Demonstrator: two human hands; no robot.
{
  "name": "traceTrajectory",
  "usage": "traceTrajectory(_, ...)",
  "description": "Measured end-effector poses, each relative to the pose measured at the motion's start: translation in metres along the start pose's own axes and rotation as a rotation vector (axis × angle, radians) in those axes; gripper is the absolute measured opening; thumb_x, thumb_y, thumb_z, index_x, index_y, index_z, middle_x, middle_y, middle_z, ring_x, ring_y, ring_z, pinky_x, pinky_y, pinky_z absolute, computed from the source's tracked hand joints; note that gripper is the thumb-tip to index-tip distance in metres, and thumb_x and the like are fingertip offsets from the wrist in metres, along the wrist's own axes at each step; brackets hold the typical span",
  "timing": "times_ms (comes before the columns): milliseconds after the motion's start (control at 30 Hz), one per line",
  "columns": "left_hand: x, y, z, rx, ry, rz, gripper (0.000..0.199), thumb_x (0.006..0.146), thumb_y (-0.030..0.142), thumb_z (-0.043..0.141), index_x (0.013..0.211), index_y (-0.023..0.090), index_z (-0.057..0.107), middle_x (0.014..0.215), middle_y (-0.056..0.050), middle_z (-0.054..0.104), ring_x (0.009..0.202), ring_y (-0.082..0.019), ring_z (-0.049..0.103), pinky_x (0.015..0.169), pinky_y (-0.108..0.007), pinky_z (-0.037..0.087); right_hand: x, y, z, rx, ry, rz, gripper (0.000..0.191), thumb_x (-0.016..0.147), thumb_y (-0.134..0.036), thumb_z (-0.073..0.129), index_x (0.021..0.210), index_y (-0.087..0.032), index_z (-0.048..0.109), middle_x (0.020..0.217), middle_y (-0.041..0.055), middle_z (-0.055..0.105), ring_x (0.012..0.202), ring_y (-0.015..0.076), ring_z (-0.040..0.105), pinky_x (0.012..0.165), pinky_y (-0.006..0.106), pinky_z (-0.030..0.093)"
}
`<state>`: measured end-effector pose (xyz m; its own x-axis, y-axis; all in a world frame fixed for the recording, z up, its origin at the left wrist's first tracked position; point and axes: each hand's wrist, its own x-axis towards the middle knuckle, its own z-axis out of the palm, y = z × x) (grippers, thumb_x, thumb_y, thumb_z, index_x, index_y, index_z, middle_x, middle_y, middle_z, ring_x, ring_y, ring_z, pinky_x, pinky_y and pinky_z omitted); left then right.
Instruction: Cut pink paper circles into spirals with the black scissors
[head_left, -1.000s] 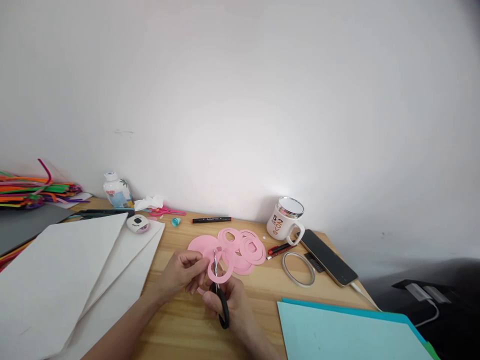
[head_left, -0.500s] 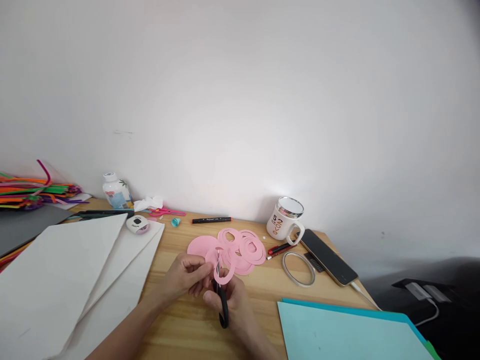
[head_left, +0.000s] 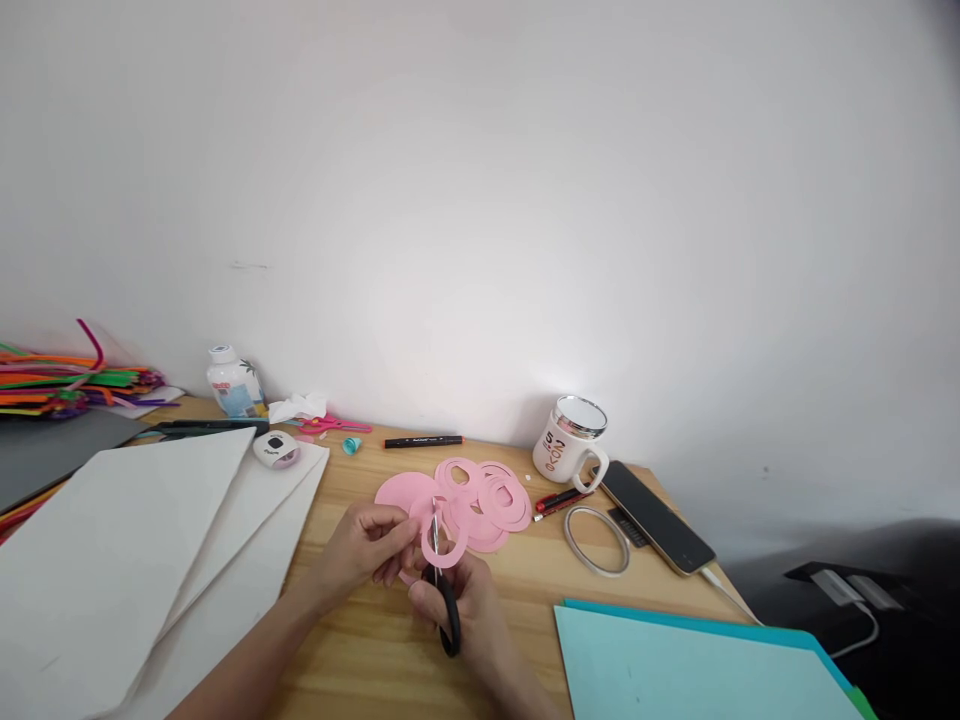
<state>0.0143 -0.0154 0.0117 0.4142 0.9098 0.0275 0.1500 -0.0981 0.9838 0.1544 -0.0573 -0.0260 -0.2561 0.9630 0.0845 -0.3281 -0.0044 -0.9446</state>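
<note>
Black-handled scissors (head_left: 449,612) are in my right hand (head_left: 471,605), their blades pointing away from me and lying across a pink paper piece. That piece, a pink paper ring (head_left: 433,556), is pinched between the fingertips of my left hand (head_left: 375,545). Just beyond my hands lie several pink paper discs and rings (head_left: 491,505), overlapping on the wooden table (head_left: 352,640). My fingers partly hide the lower edge of the held paper.
White sheets (head_left: 135,540) cover the left, with a white tape dispenser (head_left: 276,449) on them. Behind are a bottle (head_left: 236,385), pink scissors (head_left: 341,425) and a marker (head_left: 424,441). Rightward are a mug (head_left: 566,440), tape roll (head_left: 598,570), phone (head_left: 664,520) and blue sheets (head_left: 675,665).
The held pink ring has shifted slightly left and turned a little around the scissor blades. My hands have hardly moved.
</note>
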Motion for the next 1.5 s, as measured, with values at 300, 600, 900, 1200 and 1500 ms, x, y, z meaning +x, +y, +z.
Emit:
traceTrajectory(300, 0.000, 0.001, 0.000, -0.005, 0.031, 0.001, 0.039, 0.078, 0.042, 0.055, 0.050, 0.014, 0.052, 0.040, 0.004, 0.050, 0.032, -0.005, 0.040, 0.034, -0.016, 0.029, -0.002, -0.006, 0.004, -0.015, 0.024, 0.054, 0.030, 0.062, -0.040, 0.068, 0.062, -0.018, 0.047, 0.049, -0.0068, 0.041, 0.038, 0.0058, 0.033, 0.036, 0.019, 0.027)
traceTrajectory(600, 0.000, 0.002, -0.001, 0.049, 0.015, -0.038, 0.041, 0.073, 0.040, 0.059, 0.044, 0.016, 0.043, 0.037, 0.005, 0.045, 0.032, -0.005, 0.038, 0.034, -0.016, 0.028, -0.001, -0.006, 0.002, -0.010, 0.026, -0.018, 0.030, 0.060, -0.033, 0.072, 0.059, -0.019, 0.046, 0.051, -0.0064, 0.041, 0.043, 0.0070, 0.031, 0.040, 0.020, 0.026)
traceTrajectory(900, 0.000, 0.004, 0.000, 0.056, 0.029, -0.028, 0.040, 0.074, 0.041, 0.056, 0.045, 0.016, 0.045, 0.038, 0.005, 0.046, 0.035, -0.005, 0.038, 0.037, -0.017, 0.029, 0.001, -0.007, 0.000, -0.024, 0.099, 0.097, 0.028, 0.061, -0.036, 0.070, 0.059, -0.018, 0.048, 0.038, -0.0086, 0.042, 0.030, 0.0058, 0.034, 0.032, 0.019, 0.022)
traceTrajectory(1200, 0.004, -0.004, -0.007, 0.022, 0.002, -0.043, 0.034, 0.078, 0.040, 0.053, 0.055, 0.015, 0.052, 0.046, 0.004, 0.048, 0.039, -0.006, 0.042, 0.039, -0.017, 0.031, 0.003, -0.019, -0.020, 0.706, 0.085, 0.316, 0.039, 0.059, -0.045, 0.076, 0.076, -0.018, 0.056, 0.051, -0.0120, 0.035, 0.040, 0.0022, 0.031, 0.056, 0.020, 0.044)
traceTrajectory(1500, 0.002, 0.000, -0.012, 0.127, -0.388, -0.204, 0.020, 0.071, 0.030, 0.058, 0.061, 0.013, 0.062, 0.050, 0.003, 0.053, 0.041, -0.006, 0.042, 0.038, -0.016, 0.031, -0.013, -0.015, -0.032, 0.619, -0.501, 0.224, 0.050, 0.045, -0.059, 0.076, 0.063, -0.020, 0.051, 0.035, -0.0135, 0.043, 0.026, 0.0023, 0.034, 0.043, 0.023, 0.046)
